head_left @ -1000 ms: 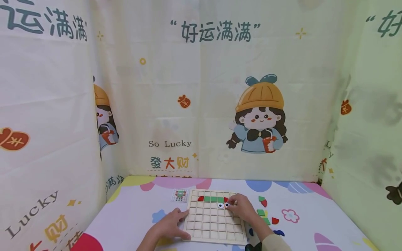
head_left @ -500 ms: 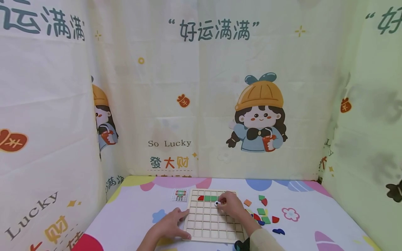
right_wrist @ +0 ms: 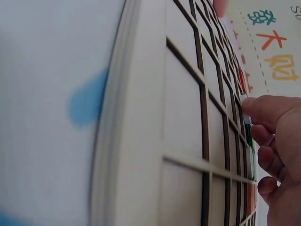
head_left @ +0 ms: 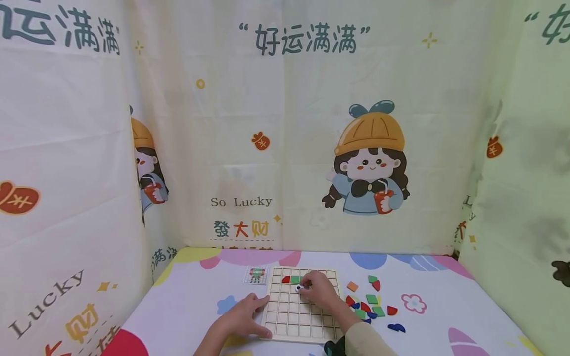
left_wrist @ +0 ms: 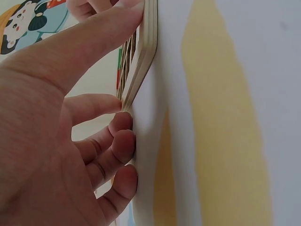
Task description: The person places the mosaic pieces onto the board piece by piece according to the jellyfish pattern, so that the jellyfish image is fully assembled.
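A wooden grid board [head_left: 290,316] lies on the table. My left hand [head_left: 242,316] touches its left edge, with thumb and index finger spread along the side; the left wrist view shows the thumb [left_wrist: 94,42] against the rim. Over the upper rows, my right hand [head_left: 319,289] pinches a small white eye tile [head_left: 299,288] with a black pupil. A red quarter-round tile [head_left: 285,280] and a green square tile [head_left: 295,280] sit in the row above it. Tiles farther right in that row are hidden by the right hand in the head view.
A small pattern card [head_left: 256,275] lies beside the board's upper left corner. Right of the board are scattered loose tiles: an orange square [head_left: 352,286], several green squares [head_left: 378,311], red quarter-rounds [head_left: 392,310] and blue pieces [head_left: 396,328]. Printed cloth walls [head_left: 240,163] surround the table.
My right hand has moved left across the board with the eye tile. Two eye tiles showed earlier; one shows now. The left hand has stayed at the board's edge.
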Tool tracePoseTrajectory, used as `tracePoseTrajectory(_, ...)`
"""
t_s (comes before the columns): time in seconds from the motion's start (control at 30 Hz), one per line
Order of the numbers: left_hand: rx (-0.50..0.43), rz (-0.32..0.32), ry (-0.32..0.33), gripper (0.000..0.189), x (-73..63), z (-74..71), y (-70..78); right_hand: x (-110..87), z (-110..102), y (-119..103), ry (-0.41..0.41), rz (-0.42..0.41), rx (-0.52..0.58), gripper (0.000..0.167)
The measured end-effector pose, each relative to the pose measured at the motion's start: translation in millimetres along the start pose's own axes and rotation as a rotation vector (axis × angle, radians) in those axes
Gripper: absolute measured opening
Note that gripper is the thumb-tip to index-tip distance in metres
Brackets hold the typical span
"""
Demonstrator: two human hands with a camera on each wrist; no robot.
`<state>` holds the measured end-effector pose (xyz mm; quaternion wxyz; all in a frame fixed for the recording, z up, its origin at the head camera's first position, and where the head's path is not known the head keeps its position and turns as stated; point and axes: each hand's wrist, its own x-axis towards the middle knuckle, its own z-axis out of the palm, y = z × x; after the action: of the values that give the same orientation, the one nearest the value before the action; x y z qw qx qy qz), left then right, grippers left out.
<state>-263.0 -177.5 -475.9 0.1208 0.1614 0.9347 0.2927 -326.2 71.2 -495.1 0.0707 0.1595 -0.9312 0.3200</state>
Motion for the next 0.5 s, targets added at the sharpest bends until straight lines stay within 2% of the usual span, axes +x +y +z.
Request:
tracePoseTrajectory(0.33,0.010,0.008,-0.007,0.089,1.0,0.1,-2.0,3.4,9.6,-10.0,0.022,-0.036,0.008,0.005)
tracePoseTrajectory(0.5,0.007,0.007,-0.009,0.090,1.8,0.1,-2.7,3.3,8.8,-10.3,0.015,-0.019,0.015,0.006)
